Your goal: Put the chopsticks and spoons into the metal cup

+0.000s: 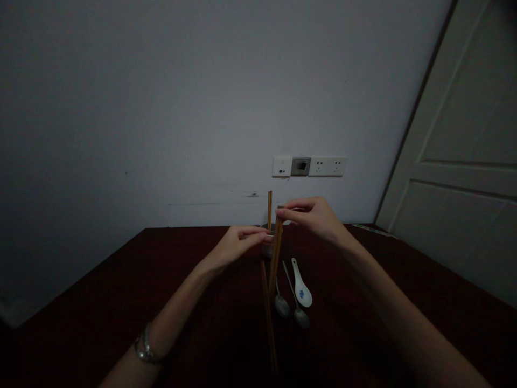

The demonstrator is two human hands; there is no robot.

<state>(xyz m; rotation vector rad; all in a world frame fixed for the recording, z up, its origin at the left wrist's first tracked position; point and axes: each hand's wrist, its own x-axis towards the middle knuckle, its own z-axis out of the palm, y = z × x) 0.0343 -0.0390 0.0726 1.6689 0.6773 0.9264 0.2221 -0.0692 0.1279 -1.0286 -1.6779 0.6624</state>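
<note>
Between thumb and fingertips of my right hand (309, 215) are wooden chopsticks (276, 256), pinched near their top ends. They hang almost upright, their lower ends near the tabletop. My left hand (242, 242) is closed at the rim of a small grey cup-like container (266, 250), which the hand and chopsticks partly hide. Another wooden chopstick or pair (270, 209) stands up out of this container. More wooden chopsticks (268, 318) lie on the table, pointing toward me. To their right rest two metal spoons, one nearer (281, 305) and one further right (301, 317), and a white soup spoon (302, 291) with a blue mark.
The dark red table (181, 302) meets a pale wall (181, 108) at its back edge. Sockets and switch plates (327, 166) are set in the wall above the container. A panelled door (464, 156) stands at the right. The light is dim.
</note>
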